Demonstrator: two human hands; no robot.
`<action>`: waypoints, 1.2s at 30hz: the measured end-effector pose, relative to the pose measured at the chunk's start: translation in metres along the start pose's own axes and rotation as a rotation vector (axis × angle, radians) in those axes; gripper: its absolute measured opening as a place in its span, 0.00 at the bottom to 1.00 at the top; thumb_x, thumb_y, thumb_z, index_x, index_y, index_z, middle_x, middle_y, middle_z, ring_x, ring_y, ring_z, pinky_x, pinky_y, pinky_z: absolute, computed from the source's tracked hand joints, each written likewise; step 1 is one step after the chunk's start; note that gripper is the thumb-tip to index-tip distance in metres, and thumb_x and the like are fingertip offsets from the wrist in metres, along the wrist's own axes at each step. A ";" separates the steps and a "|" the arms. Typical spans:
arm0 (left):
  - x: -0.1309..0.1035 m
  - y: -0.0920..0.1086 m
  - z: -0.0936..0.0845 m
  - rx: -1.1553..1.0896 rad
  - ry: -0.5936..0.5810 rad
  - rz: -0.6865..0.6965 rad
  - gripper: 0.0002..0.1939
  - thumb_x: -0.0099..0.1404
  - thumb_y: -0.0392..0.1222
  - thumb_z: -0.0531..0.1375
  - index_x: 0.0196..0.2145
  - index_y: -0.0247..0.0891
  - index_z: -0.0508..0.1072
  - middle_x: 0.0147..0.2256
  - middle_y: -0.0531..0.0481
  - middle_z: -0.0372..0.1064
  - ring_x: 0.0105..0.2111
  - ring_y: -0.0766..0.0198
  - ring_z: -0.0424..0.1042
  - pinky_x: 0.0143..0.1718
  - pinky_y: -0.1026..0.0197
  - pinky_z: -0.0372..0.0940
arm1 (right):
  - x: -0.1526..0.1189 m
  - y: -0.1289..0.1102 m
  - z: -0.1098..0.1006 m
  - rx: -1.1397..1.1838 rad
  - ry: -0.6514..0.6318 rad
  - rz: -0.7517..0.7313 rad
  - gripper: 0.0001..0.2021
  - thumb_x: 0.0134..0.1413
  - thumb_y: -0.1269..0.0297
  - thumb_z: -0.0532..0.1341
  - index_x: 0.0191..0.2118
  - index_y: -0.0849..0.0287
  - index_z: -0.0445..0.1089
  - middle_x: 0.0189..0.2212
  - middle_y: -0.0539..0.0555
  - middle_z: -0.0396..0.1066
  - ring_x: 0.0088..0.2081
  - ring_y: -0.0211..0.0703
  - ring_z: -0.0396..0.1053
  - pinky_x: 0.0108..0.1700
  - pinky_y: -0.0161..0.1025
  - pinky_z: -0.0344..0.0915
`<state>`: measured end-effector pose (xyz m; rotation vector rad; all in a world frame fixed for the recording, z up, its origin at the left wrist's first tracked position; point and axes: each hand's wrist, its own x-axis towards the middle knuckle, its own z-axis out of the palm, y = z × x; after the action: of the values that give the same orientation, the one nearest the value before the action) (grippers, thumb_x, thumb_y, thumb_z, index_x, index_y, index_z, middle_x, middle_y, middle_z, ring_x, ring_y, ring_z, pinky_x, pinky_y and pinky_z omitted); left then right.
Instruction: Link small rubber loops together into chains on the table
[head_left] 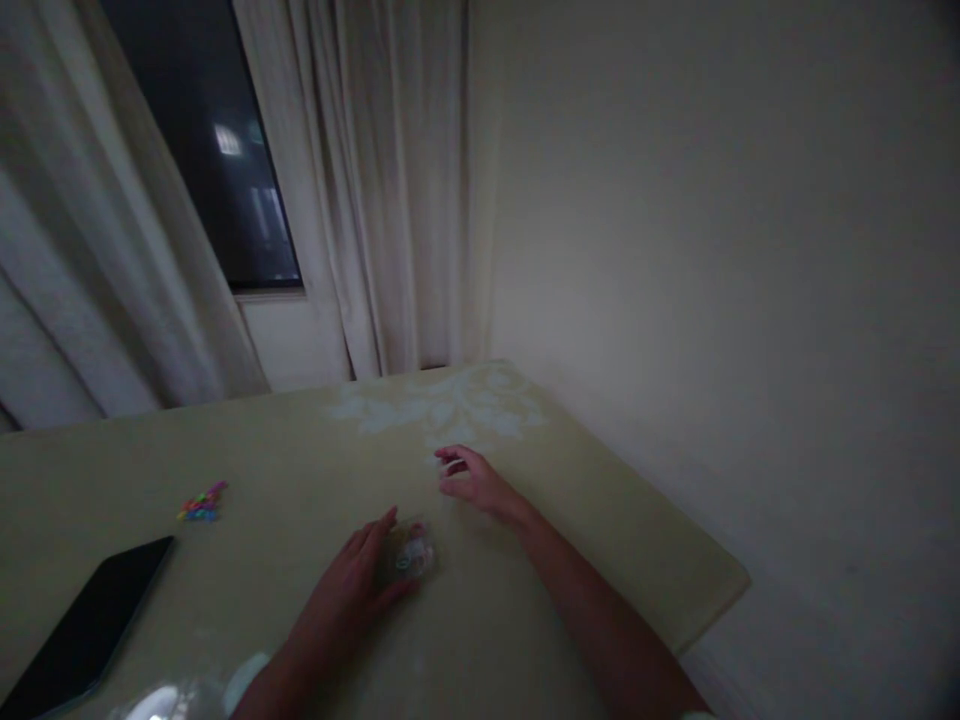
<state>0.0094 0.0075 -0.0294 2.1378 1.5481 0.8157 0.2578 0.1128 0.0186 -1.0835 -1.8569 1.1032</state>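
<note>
A small clear container (416, 552) with little coloured pieces in it rests on the table, near the middle of the view. My left hand (358, 575) is wrapped round its left side, thumb in front and fingers behind. Up and to the right of the container, my right hand (474, 482) is held over the table with its fingers curled. Something thin and pale shows between its thumb and fingers, too small to name. On the left lies a small pile of bright coloured pieces (202, 504), apart from both hands.
A dark flat tablet or phone (90, 625) lies at the left of the table (300, 440). Clear shiny plastic (169, 700) and a pale round object (244, 680) sit at the bottom edge, by my left forearm. A wall borders the table's right side; curtains hang behind.
</note>
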 end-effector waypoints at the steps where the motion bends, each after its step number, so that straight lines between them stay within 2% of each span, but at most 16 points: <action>1: 0.000 -0.002 0.001 0.002 0.003 0.005 0.43 0.59 0.51 0.68 0.70 0.49 0.60 0.62 0.42 0.70 0.61 0.42 0.70 0.62 0.43 0.66 | -0.001 -0.002 0.008 0.080 0.000 -0.054 0.27 0.51 0.66 0.70 0.58 0.54 0.68 0.56 0.58 0.64 0.52 0.45 0.69 0.49 0.42 0.73; 3: -0.001 -0.003 0.004 -0.002 0.017 0.010 0.46 0.60 0.51 0.68 0.72 0.46 0.55 0.62 0.39 0.70 0.61 0.42 0.70 0.62 0.44 0.66 | -0.004 -0.005 0.026 0.151 0.002 -0.129 0.28 0.47 0.66 0.73 0.56 0.51 0.69 0.56 0.56 0.59 0.53 0.44 0.67 0.49 0.41 0.74; 5: -0.001 -0.002 0.005 -0.012 0.038 0.008 0.49 0.61 0.50 0.68 0.73 0.45 0.49 0.63 0.37 0.68 0.61 0.42 0.69 0.62 0.43 0.66 | -0.008 -0.009 0.040 0.127 -0.017 -0.169 0.27 0.44 0.66 0.75 0.52 0.53 0.70 0.54 0.54 0.57 0.51 0.42 0.67 0.50 0.40 0.74; 9: -0.002 0.002 0.003 -0.030 0.057 0.002 0.49 0.62 0.49 0.67 0.73 0.45 0.46 0.66 0.35 0.60 0.61 0.41 0.69 0.60 0.40 0.67 | -0.017 -0.015 0.050 -0.120 -0.033 -0.281 0.23 0.42 0.64 0.76 0.45 0.57 0.71 0.48 0.52 0.57 0.46 0.41 0.67 0.53 0.41 0.71; 13: -0.003 0.003 0.000 -0.004 0.099 0.005 0.45 0.62 0.49 0.67 0.70 0.43 0.52 0.66 0.36 0.59 0.62 0.41 0.67 0.61 0.40 0.66 | -0.021 -0.018 0.050 -0.338 -0.004 -0.339 0.22 0.45 0.59 0.76 0.45 0.57 0.71 0.49 0.54 0.59 0.47 0.44 0.66 0.53 0.42 0.69; 16: -0.002 0.002 -0.001 0.022 0.122 0.017 0.42 0.63 0.47 0.66 0.69 0.42 0.54 0.64 0.36 0.61 0.62 0.41 0.67 0.61 0.41 0.66 | -0.024 -0.021 0.049 -0.447 -0.092 -0.365 0.26 0.43 0.52 0.77 0.46 0.56 0.72 0.52 0.57 0.61 0.48 0.47 0.67 0.52 0.42 0.68; 19: 0.000 0.001 0.000 0.046 0.142 0.023 0.36 0.64 0.44 0.63 0.67 0.40 0.57 0.62 0.36 0.64 0.61 0.43 0.68 0.60 0.42 0.67 | -0.026 -0.026 0.048 -0.479 -0.171 -0.408 0.28 0.44 0.47 0.76 0.48 0.56 0.73 0.49 0.56 0.66 0.49 0.50 0.68 0.53 0.43 0.67; 22: 0.001 0.001 -0.002 0.091 0.142 0.003 0.26 0.67 0.45 0.61 0.61 0.40 0.66 0.59 0.37 0.68 0.58 0.44 0.71 0.59 0.41 0.67 | -0.026 -0.028 0.047 -0.470 -0.192 -0.425 0.22 0.50 0.49 0.74 0.46 0.57 0.75 0.44 0.55 0.69 0.47 0.47 0.69 0.52 0.41 0.66; 25: 0.001 0.001 -0.004 0.130 0.142 0.009 0.23 0.68 0.47 0.61 0.59 0.40 0.71 0.59 0.37 0.69 0.57 0.44 0.71 0.60 0.41 0.67 | -0.024 -0.024 0.045 -0.456 -0.198 -0.406 0.20 0.54 0.48 0.72 0.46 0.56 0.76 0.44 0.55 0.70 0.48 0.47 0.69 0.53 0.41 0.66; 28: 0.000 0.004 -0.007 0.124 0.120 0.048 0.25 0.69 0.49 0.61 0.61 0.43 0.70 0.61 0.39 0.67 0.59 0.45 0.70 0.60 0.41 0.67 | -0.020 -0.016 0.042 -0.407 -0.205 -0.390 0.28 0.50 0.48 0.74 0.52 0.56 0.74 0.53 0.59 0.68 0.55 0.50 0.67 0.59 0.44 0.64; 30: 0.000 0.007 -0.010 0.070 0.095 0.065 0.25 0.69 0.50 0.62 0.62 0.44 0.69 0.61 0.40 0.67 0.57 0.48 0.72 0.59 0.45 0.69 | -0.017 -0.012 0.038 -0.368 -0.246 -0.404 0.31 0.45 0.51 0.77 0.54 0.56 0.73 0.55 0.59 0.69 0.57 0.52 0.66 0.62 0.46 0.62; 33: 0.002 0.012 -0.014 -0.033 0.088 0.094 0.24 0.68 0.50 0.64 0.59 0.42 0.71 0.58 0.40 0.68 0.53 0.50 0.75 0.55 0.51 0.72 | -0.012 -0.008 0.031 -0.312 -0.306 -0.405 0.28 0.45 0.57 0.78 0.52 0.56 0.74 0.50 0.57 0.73 0.52 0.49 0.70 0.58 0.44 0.65; 36: 0.004 0.013 -0.016 -0.064 0.107 0.078 0.25 0.65 0.51 0.66 0.57 0.40 0.71 0.55 0.40 0.71 0.51 0.50 0.77 0.53 0.52 0.73 | -0.010 -0.007 0.027 -0.265 -0.324 -0.381 0.27 0.43 0.59 0.79 0.50 0.58 0.74 0.47 0.56 0.74 0.48 0.48 0.72 0.52 0.42 0.69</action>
<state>0.0096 0.0060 -0.0081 2.1511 1.4765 1.0070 0.2365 0.0937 0.0132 -0.6686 -2.3978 0.8600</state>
